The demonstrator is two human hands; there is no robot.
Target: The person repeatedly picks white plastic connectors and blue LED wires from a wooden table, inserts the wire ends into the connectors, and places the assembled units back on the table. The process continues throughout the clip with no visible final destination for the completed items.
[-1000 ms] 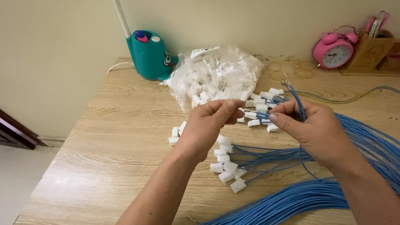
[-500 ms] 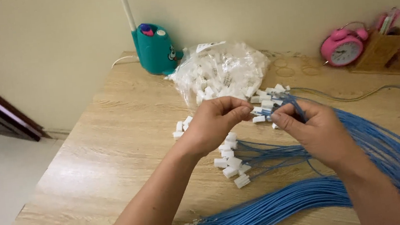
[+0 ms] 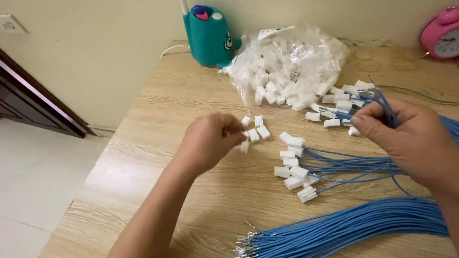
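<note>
Now left fingers (image 3: 228, 128) pinch a small white connector (image 3: 244, 146) (blocky plastic) — right fingers (image 3: 372, 121) grip blue wires (image 3: 387, 109).

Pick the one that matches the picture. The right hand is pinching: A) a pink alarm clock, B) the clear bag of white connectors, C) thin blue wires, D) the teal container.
C: the right hand has its grip closed on thin blue wires that stick up between its fingertips, while the pink alarm clock, the clear bag and the teal container sit untouched farther back on the table.
</note>
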